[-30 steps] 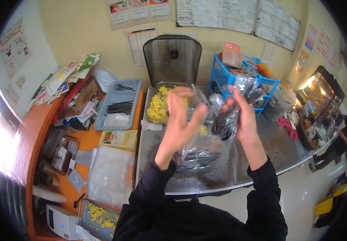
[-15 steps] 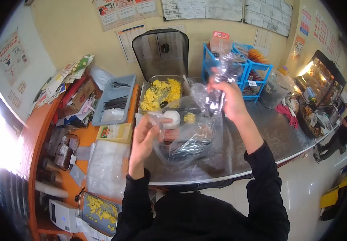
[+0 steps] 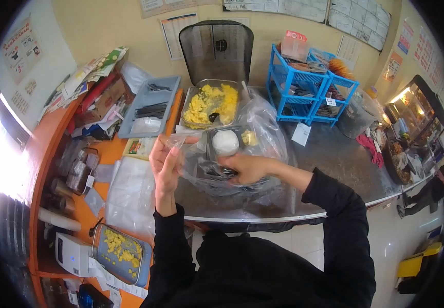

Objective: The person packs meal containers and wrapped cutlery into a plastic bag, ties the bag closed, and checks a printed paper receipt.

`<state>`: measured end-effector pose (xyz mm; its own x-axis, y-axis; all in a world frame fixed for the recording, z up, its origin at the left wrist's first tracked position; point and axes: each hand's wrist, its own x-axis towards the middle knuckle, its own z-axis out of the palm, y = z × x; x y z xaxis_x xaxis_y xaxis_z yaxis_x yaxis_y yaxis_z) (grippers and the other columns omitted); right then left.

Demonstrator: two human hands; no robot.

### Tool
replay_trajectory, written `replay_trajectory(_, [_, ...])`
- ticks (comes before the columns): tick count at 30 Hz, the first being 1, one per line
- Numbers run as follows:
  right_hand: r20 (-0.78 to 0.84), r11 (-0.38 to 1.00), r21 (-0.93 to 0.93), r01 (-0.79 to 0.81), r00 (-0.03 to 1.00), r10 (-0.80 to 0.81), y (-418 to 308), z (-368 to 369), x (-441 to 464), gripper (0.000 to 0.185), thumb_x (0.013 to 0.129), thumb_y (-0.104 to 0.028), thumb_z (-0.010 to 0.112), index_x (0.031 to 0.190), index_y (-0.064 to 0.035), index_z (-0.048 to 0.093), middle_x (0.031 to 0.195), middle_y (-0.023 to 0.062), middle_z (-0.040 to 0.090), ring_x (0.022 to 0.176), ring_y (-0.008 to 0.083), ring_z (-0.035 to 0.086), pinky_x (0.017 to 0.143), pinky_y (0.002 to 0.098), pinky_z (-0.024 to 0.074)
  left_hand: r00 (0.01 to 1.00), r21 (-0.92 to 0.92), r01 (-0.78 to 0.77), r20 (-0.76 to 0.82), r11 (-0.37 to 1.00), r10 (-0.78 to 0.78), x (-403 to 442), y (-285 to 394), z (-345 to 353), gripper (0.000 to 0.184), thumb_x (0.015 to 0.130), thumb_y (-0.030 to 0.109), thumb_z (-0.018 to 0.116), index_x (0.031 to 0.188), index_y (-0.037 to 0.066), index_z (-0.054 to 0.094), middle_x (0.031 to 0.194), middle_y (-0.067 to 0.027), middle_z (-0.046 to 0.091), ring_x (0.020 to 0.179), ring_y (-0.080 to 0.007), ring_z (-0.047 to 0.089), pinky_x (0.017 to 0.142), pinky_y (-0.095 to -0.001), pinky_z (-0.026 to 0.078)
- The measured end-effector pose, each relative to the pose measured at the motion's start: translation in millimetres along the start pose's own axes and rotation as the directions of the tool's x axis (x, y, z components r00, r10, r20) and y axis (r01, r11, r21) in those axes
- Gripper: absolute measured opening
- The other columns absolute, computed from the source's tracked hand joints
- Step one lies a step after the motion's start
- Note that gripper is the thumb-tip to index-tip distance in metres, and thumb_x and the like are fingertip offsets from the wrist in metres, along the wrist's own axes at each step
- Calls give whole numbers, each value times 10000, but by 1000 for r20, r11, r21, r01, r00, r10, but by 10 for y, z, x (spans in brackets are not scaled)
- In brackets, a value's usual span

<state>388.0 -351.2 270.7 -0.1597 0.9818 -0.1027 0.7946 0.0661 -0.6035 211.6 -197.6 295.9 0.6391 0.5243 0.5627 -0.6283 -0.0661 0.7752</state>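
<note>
A clear plastic bag [image 3: 268, 115] lies spread over the steel counter, around a black meal tray [image 3: 210, 147]. In the tray are a white mound of rice [image 3: 225, 142] and a small heap of yellow scrambled egg [image 3: 249, 137]. My left hand [image 3: 164, 161] grips the bag's left edge, index finger stretched over it. My right hand [image 3: 247, 168] reaches into the bag at the tray's near side, fingers curled at something dark; what they hold is hidden.
Behind the bag stands a glass dish [image 3: 211, 105] of scrambled egg. Blue basket racks [image 3: 296, 92] stand at the back right. On the left are a grey cutlery tray [image 3: 152, 105], a stack of plastic bags [image 3: 129, 197] and another egg container [image 3: 121, 254].
My right hand has come down from above the counter, where it held crinkled shiny plastic, into the bag. My left hand has shifted slightly left with the bag's edge.
</note>
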Motion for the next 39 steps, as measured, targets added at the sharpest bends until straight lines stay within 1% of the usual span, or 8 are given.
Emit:
replay_trajectory(2, [50, 985, -115, 127, 991, -122, 398, 290, 6, 288, 772, -95, 657, 1023, 42, 617, 967, 242, 651, 947, 395, 630, 766, 425, 494, 998, 32, 37, 55, 999, -39, -23, -5, 43, 232, 925, 200, 561, 816, 71, 402, 1022, -303, 648, 431, -34, 388, 458, -167, 332])
replay_trajectory(5, [219, 929, -277, -245, 925, 310, -103, 265, -201, 274, 737, -47, 634, 987, 67, 631, 987, 247, 651, 961, 391, 638, 768, 438, 510, 979, 45, 117, 165, 992, -123, -79, 26, 130, 166, 928, 138, 563, 867, 52, 435, 1056, -246, 660, 507, -21, 451, 479, -167, 388])
replay_trajectory(10, [352, 894, -321, -311, 838, 418, 73, 705, -258, 263, 753, -31, 613, 1006, 32, 649, 1082, 255, 635, 1042, 392, 621, 843, 453, 515, 859, 151, 333, 358, 931, -365, -286, 38, 163, 95, 915, 51, 583, 942, 23, 497, 1085, -155, 676, 667, -28, 542, 552, -191, 458])
replay_trajectory(18, [41, 789, -419, -450, 858, 511, 125, 1013, -176, 435, 701, -286, 778, 1037, -34, 664, 1053, 177, 655, 987, 317, 648, 829, 402, 522, 785, 388, 170, 503, 906, -362, -446, -62, 257, 138, 901, 49, 613, 845, -3, 498, 901, -128, 717, 575, -65, 553, 536, -236, 446])
replay_trajectory(22, [-184, 668, -608, -428, 895, 406, -220, 808, -377, 367, 732, -317, 761, 965, -44, 683, 1003, 161, 672, 962, 297, 660, 822, 413, 524, 805, 339, 266, 437, 902, -401, -472, -19, 197, 130, 916, 67, 597, 853, 15, 496, 907, -130, 714, 571, -74, 556, 531, -217, 451])
replay_trajectory(28, [-219, 743, -367, -559, 828, 516, -332, 536, -482, 240, 825, -268, 670, 875, -35, 695, 902, 178, 681, 914, 329, 666, 778, 434, 529, 968, 63, 150, 193, 987, -160, -349, -23, 111, 131, 982, 151, 508, 920, 39, 481, 967, -194, 688, 569, -94, 576, 545, -209, 468])
replay_trajectory(34, [-841, 660, -324, -678, 526, 129, -370, -282, -825, 326, 838, -242, 673, 1081, -38, 600, 966, 167, 604, 882, 374, 597, 776, 449, 480, 994, 185, -94, -34, 978, 102, 195, -63, 98, 163, 990, 176, 508, 931, 32, 460, 1175, -247, 613, 603, -133, 618, 672, -267, 506])
replay_trajectory(39, [-883, 665, -188, -722, 421, 207, -110, -710, -896, 299, 847, -184, 649, 1062, 15, 592, 992, 236, 612, 941, 393, 601, 785, 458, 478, 992, 148, -124, -15, 981, 128, 444, -112, 260, 163, 991, 169, 506, 923, 31, 453, 1232, -252, 584, 613, -129, 624, 714, -270, 506])
